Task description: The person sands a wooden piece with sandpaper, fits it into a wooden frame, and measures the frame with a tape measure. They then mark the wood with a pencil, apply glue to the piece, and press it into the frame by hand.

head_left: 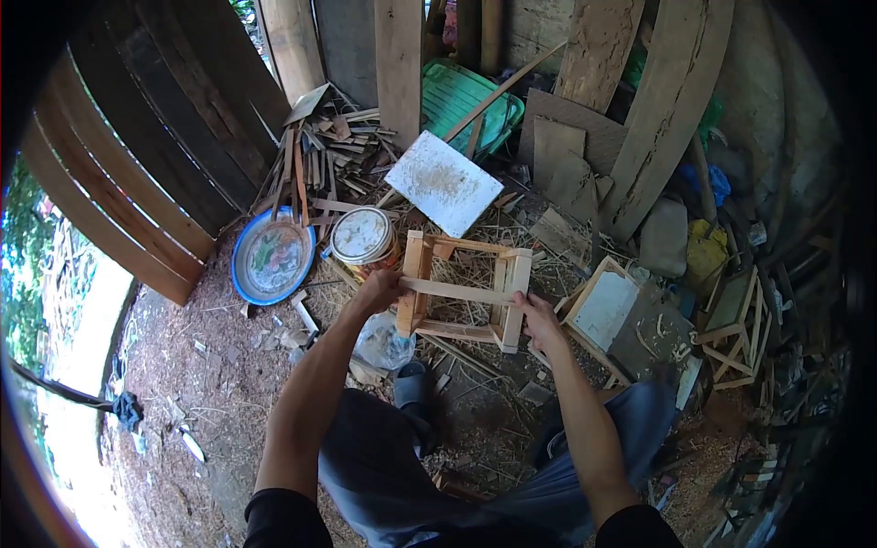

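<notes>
A small wooden frame [513, 306], like the base of a stool, is in front of me above the littered ground. Across its middle lies a thin wooden slat [457, 290], roughly level from one side to the other. My left hand [377, 292] is closed around the slat's left end, beside the frame's left post. At the other end, my right hand [541, 321] pinches the slat against the frame's right post, with the thumb near the top. Part of the fingers of both hands is hidden behind the wood.
A white board [445, 183] lies beyond the frame. To the left are a lidded bucket [363, 236], a blue-rimmed basin [272, 258] and piled wood scraps [338, 151]. A box-like wooden piece [607, 306] sits at right; a green crate [466, 105] and planks [671, 114] stand behind.
</notes>
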A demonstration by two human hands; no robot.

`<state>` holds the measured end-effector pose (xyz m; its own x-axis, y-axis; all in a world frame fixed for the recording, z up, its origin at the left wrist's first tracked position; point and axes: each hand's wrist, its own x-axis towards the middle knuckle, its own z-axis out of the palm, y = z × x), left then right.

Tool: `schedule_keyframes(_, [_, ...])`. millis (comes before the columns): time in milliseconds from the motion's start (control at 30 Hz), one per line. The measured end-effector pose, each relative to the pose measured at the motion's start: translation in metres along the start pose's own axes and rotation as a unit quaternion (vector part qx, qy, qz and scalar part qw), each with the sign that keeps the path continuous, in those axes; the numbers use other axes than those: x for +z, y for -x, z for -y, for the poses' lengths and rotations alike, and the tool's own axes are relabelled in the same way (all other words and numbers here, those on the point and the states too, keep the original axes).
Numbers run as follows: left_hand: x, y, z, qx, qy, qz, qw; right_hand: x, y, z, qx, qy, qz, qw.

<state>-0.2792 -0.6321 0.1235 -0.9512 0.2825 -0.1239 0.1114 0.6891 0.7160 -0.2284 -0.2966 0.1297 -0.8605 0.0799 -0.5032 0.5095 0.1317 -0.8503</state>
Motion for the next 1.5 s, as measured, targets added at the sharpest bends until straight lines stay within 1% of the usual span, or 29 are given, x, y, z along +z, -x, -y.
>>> schedule_keyframes(100, [-0.002, -0.003, -0.001, 0.019, -0.038, 0.007, 0.999, -0.002, -0.004, -0.003, -0.005, -0.001, 0.003, 1.0])
schedule_keyframes(200, [-0.008, 0.001, -0.006, 0.003, -0.005, 0.034, 0.999, -0.001, -0.001, 0.0, 0.0, -0.004, -0.002, 1.0])
schedule_keyframes(267, [-0.011, 0.004, -0.016, -0.035, 0.024, 0.037, 0.998, 0.0, 0.004, 0.005, 0.009, 0.009, -0.017, 1.0])
schedule_keyframes(300, [-0.012, 0.005, -0.019, -0.055, 0.038, 0.039, 0.997, 0.0, 0.005, 0.006, 0.005, -0.002, -0.008, 1.0])
schedule_keyframes(400, [0.0, -0.001, 0.005, -0.048, 0.115, -0.007, 0.992, 0.003, 0.004, 0.005, -0.007, -0.023, 0.006, 1.0])
schedule_keyframes(567, [0.002, -0.001, 0.001, -0.092, 0.115, 0.011, 0.989, 0.003, -0.001, -0.001, -0.031, -0.009, 0.001, 0.999])
schedule_keyframes(667, [0.005, -0.003, 0.004, -0.105, 0.115, 0.009, 0.988, 0.001, -0.013, -0.009, -0.016, 0.008, 0.019, 1.0])
schedule_keyframes(700, [0.006, -0.004, 0.006, -0.108, 0.116, 0.006, 0.987, 0.003, -0.015, -0.011, -0.04, 0.018, 0.023, 0.999])
schedule_keyframes(767, [0.008, -0.004, 0.01, -0.116, 0.164, 0.005, 0.98, 0.008, -0.017, -0.017, -0.089, 0.035, 0.032, 0.995])
schedule_keyframes(800, [0.009, -0.003, 0.008, -0.119, 0.188, 0.005, 0.975, 0.01, -0.018, -0.017, -0.085, 0.042, 0.006, 0.995])
schedule_keyframes(867, [0.007, -0.005, 0.005, -0.155, 0.178, 0.033, 0.971, 0.016, -0.02, -0.018, -0.076, 0.056, -0.044, 0.994])
schedule_keyframes(900, [0.005, -0.004, 0.001, -0.173, 0.173, 0.047, 0.968, 0.016, -0.018, -0.014, -0.059, 0.041, -0.026, 0.997])
schedule_keyframes(967, [0.002, 0.0, -0.006, -0.172, 0.174, 0.045, 0.968, 0.013, -0.015, -0.008, -0.026, 0.012, 0.01, 1.0])
schedule_keyframes(1067, [0.008, -0.003, 0.006, -0.166, 0.192, 0.05, 0.966, 0.018, -0.033, -0.029, -0.038, 0.026, -0.033, 0.998])
schedule_keyframes(1167, [0.01, -0.002, 0.009, -0.169, 0.192, 0.046, 0.966, 0.015, -0.018, -0.013, -0.01, 0.022, 0.013, 1.0])
schedule_keyframes(1267, [0.012, -0.001, 0.005, -0.166, 0.198, 0.041, 0.965, 0.016, -0.018, -0.012, 0.022, 0.035, -0.023, 0.999])
schedule_keyframes(1300, [0.012, -0.001, 0.004, -0.162, 0.202, 0.039, 0.965, 0.016, -0.014, -0.008, 0.024, 0.025, -0.014, 0.999])
schedule_keyframes(1367, [0.003, 0.005, -0.017, -0.181, 0.173, 0.039, 0.967, 0.016, 0.002, 0.007, 0.029, 0.002, 0.005, 1.0])
schedule_keyframes(1400, [0.001, 0.009, -0.024, -0.19, 0.158, 0.04, 0.968, 0.017, 0.007, 0.012, 0.047, 0.013, 0.005, 0.999])
schedule_keyframes(1467, [0.014, 0.0, 0.006, -0.171, 0.173, 0.03, 0.969, 0.015, 0.013, 0.022, 0.078, 0.032, 0.002, 0.996])
schedule_keyframes(1500, [0.017, -0.005, 0.013, -0.156, 0.178, 0.025, 0.971, 0.014, 0.008, 0.019, 0.06, 0.037, 0.014, 0.997])
